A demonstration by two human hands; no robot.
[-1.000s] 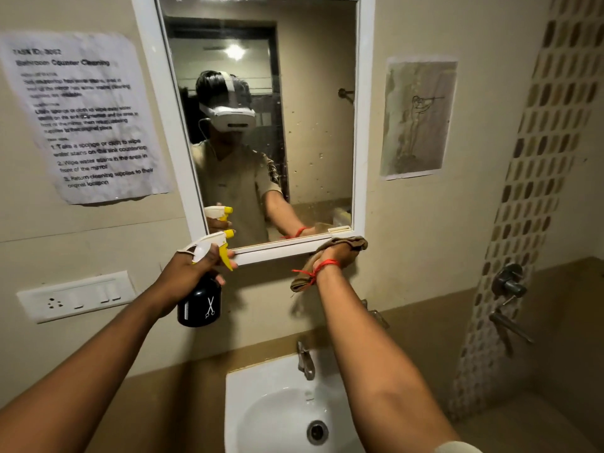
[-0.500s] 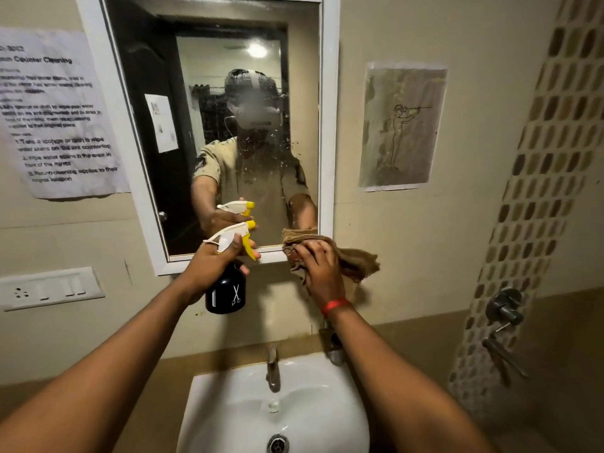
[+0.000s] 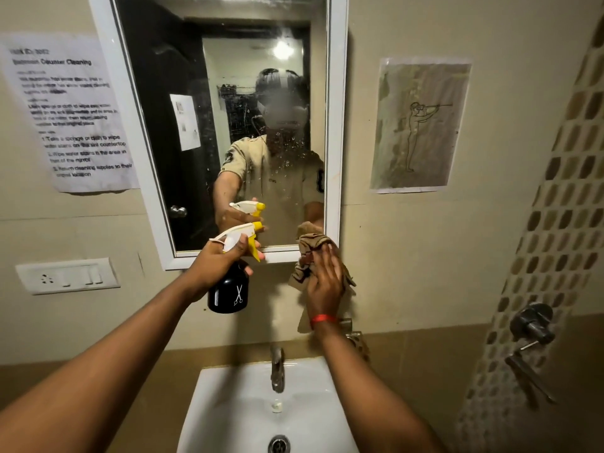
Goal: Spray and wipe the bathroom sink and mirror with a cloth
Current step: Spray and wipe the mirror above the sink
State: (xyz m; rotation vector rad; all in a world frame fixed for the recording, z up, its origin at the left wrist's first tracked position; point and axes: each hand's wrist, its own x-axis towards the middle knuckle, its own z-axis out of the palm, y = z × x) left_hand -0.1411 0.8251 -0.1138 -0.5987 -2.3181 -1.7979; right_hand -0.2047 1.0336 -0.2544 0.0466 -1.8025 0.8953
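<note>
A white-framed mirror (image 3: 336, 132) hangs on the beige wall, its glass speckled with droplets in the middle. My left hand (image 3: 217, 261) grips a black spray bottle (image 3: 228, 292) with a white and yellow trigger head, nozzle aimed at the lower glass. My right hand (image 3: 325, 282) presses a crumpled brown cloth (image 3: 309, 248) against the mirror's bottom right frame corner. A white sink (image 3: 235, 407) with a metal tap (image 3: 277, 367) sits below both arms.
A printed instruction sheet (image 3: 70, 112) and a switch plate (image 3: 67, 276) are on the wall at left. A drawing on paper (image 3: 421, 125) hangs at right. Shower valves (image 3: 532, 325) stick out from the mosaic-tiled wall at far right.
The view has shifted so the mirror sits more centred. My right hand with the cloth moved from the frame's lower right corner to a spot slightly lower and flatter against the wall. Droplets now show on the glass.
</note>
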